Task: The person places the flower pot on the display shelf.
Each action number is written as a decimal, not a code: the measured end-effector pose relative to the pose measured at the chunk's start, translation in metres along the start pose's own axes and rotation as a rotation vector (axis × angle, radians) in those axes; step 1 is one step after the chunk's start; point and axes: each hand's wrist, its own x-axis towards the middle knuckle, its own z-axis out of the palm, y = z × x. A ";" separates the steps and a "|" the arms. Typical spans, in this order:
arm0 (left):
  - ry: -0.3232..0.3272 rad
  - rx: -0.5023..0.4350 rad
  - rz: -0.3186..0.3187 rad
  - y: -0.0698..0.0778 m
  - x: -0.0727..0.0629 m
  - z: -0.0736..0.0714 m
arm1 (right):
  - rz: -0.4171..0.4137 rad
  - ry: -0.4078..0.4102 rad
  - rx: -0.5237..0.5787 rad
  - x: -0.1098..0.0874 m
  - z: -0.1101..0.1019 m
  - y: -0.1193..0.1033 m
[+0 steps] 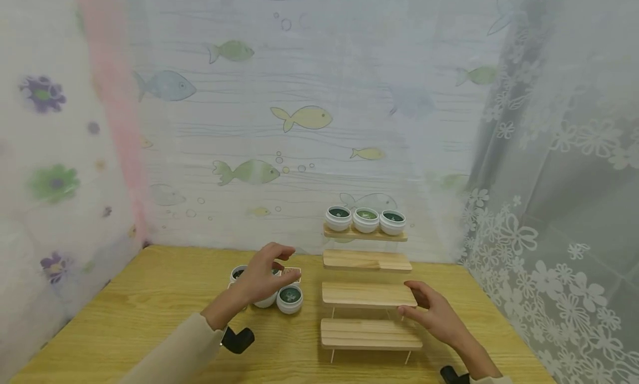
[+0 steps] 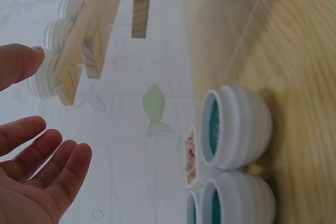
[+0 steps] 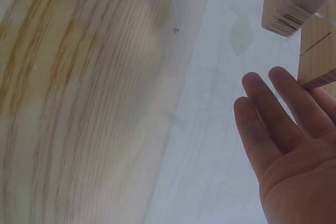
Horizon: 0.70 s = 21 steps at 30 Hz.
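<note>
My left hand hovers over a cluster of small white jars on the table, thumb and fingers apart with nothing between them. One jar with dark green contents shows in front of the hand; others are partly hidden beneath it. A small white container with pinkish contents stands beside them. My right hand grips the right end of a wooden shelf board, thumb at its front corner and index finger at the back. In the right wrist view the other fingers stretch out straight beside the boards.
The stepped stand has several wooden tiers. Three white jars with green contents line its top tier. The lowest tier stands on thin legs near the front. Fish-patterned sheeting hangs behind the wooden table.
</note>
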 end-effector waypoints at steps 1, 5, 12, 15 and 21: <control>0.005 0.004 -0.002 -0.002 -0.004 0.000 | 0.000 -0.001 0.001 0.000 0.000 0.000; 0.033 0.035 0.036 -0.011 -0.017 -0.003 | -0.002 -0.003 0.004 0.001 0.000 0.001; 0.104 0.072 0.102 -0.027 -0.038 -0.005 | -0.016 -0.004 -0.008 0.003 -0.002 0.001; 0.127 0.092 0.112 -0.032 -0.044 -0.007 | -0.013 0.001 -0.011 0.003 -0.001 0.002; 0.133 0.156 0.067 -0.043 -0.052 -0.012 | 0.006 0.007 -0.006 0.003 0.000 0.004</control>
